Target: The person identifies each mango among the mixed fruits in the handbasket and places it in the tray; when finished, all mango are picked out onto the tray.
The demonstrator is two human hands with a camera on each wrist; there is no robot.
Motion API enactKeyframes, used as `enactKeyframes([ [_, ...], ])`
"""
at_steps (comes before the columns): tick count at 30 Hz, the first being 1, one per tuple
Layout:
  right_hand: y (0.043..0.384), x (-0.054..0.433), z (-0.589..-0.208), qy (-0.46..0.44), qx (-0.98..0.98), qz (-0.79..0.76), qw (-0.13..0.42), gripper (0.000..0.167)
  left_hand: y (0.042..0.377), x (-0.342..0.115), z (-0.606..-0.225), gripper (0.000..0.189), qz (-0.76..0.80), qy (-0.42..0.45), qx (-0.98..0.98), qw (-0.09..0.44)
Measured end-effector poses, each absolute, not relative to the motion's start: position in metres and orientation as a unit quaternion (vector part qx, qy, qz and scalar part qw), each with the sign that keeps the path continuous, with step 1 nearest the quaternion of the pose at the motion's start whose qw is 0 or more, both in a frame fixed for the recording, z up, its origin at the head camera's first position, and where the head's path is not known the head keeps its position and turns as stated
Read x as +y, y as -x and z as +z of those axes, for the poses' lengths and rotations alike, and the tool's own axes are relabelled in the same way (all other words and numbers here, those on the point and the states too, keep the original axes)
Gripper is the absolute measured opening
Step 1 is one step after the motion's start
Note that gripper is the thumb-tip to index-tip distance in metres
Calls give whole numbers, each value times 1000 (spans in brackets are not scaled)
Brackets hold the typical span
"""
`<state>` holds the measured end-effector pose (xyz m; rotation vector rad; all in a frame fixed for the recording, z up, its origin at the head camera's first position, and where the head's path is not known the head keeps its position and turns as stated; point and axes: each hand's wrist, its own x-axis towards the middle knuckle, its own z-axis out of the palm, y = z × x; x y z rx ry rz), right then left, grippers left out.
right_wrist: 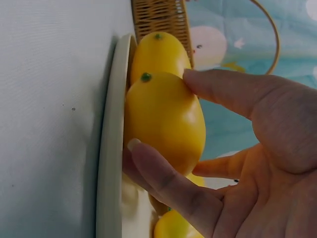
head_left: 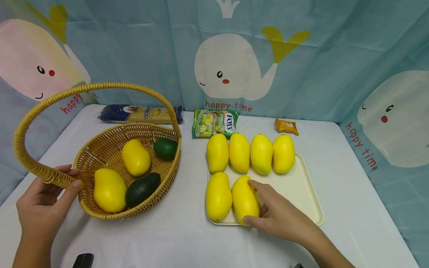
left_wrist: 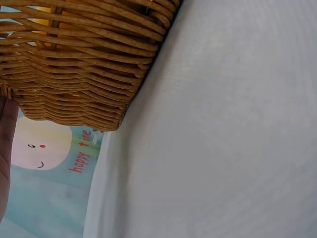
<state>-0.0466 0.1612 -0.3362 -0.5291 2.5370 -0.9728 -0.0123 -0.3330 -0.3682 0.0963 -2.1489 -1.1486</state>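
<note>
My left hand [head_left: 43, 204] grips the wicker basket [head_left: 172, 172] at its left side, where the arched handle [head_left: 100, 86] meets the rim. Inside the basket lie two yellow mangoes [head_left: 135, 158] and two dark green fruits [head_left: 143, 190], which look like avocados. On the right, my right hand [head_left: 281, 214] holds a yellow mango [head_left: 244, 199] at the front of a cream tray [head_left: 298, 190]. In the right wrist view the thumb and fingers lie on opposite sides of that mango [right_wrist: 166, 124]. Another mango [head_left: 218, 197] touches it on the left.
Behind, a row of several mangoes [head_left: 239, 153] lines the tray's back edge. Farther back lie a blue-and-yellow packet [head_left: 140, 114], a green Fox's candy bag [head_left: 214, 123] and a small orange wrapper [head_left: 286, 126]. A black object [head_left: 83, 260] shows at the front edge.
</note>
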Motion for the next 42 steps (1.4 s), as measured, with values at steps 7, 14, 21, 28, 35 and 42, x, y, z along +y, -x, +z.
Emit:
enactKeyframes([
  [7,49,159,-338,160,900,-361,185,90,12,-332,-368,44,-440,-41,-829,342],
  [14,50,160,-340,159,901,-361,179,89,12,-332,-366,45,-442,-40,-829,341],
  [21,52,161,-341,156,900,-366,179,90,12,-333,-366,45,-444,-38,-828,340],
  [28,54,161,-339,143,902,-364,182,91,13,-334,-366,46,-445,-39,-827,340],
  [35,58,164,-332,151,918,-343,131,80,13,-334,-366,45,-443,-41,-829,338],
  [42,65,157,-324,171,929,-315,89,68,12,-331,-365,44,-446,-41,-826,341],
])
